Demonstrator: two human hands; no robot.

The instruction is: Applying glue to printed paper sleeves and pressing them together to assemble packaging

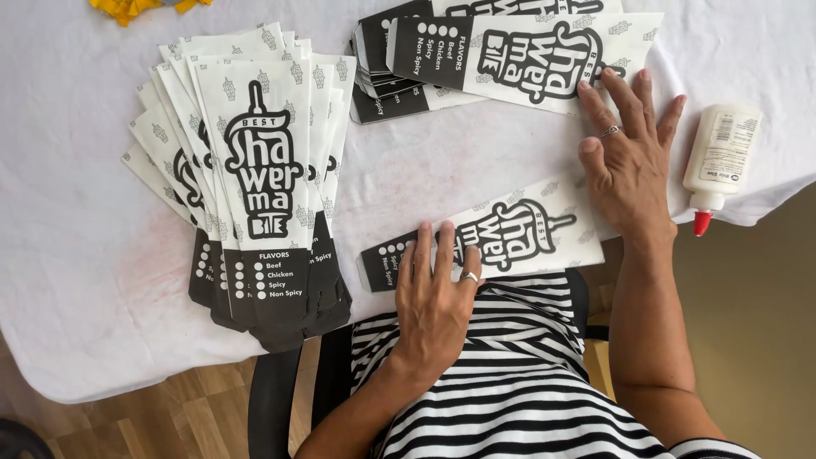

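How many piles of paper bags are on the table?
2 piles: a fanned pile on the left and a stack at the top by the right hand. One single bag lies under the left hand.

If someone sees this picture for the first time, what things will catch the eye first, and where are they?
First comes the fanned stack of paper sleeves, white with black ends, on the left of the white table cover. Next, the left hand presses flat on a single sleeve at the table's near edge, while the right hand rests on the top stack. A white glue bottle with a red tip lies at far right.
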